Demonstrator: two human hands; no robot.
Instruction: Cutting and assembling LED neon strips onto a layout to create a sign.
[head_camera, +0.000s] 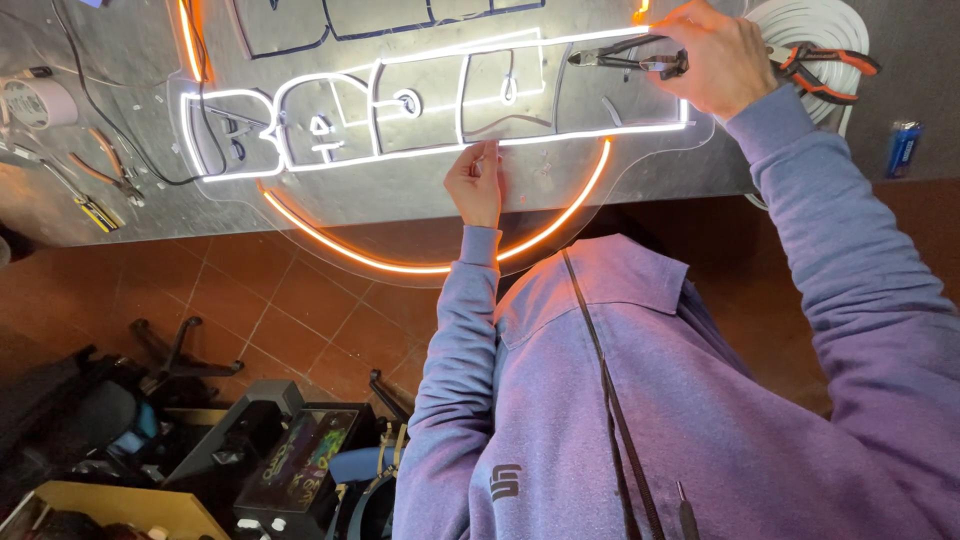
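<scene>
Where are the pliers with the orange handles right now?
In the head view, upper right: the pliers are gripped in the right hand, jaws pointing left over the lit white strip of the neon sign, beside a white coil.

Neon sign (440, 110): white glowing outlines on a clear panel, with an orange glowing arc along its lower edge — dark blue unlit strokes above.
Pliers (700, 62): black jaws, handles orange with black.
Sweatshirt (700, 400): lavender purple, plain, with a small dark mark low on the chest and a black cord down the front.
Workbench (100, 190): dull grey metal, scuffed.
Floor (280, 320): reddish-brown tiles with darker joints.
Coiled tubing (810, 25): white.
Lighter (903, 148): blue.
Tape roll (38, 100): white.
Box (120, 505): yellowish-tan — sits beside black gear.
</scene>
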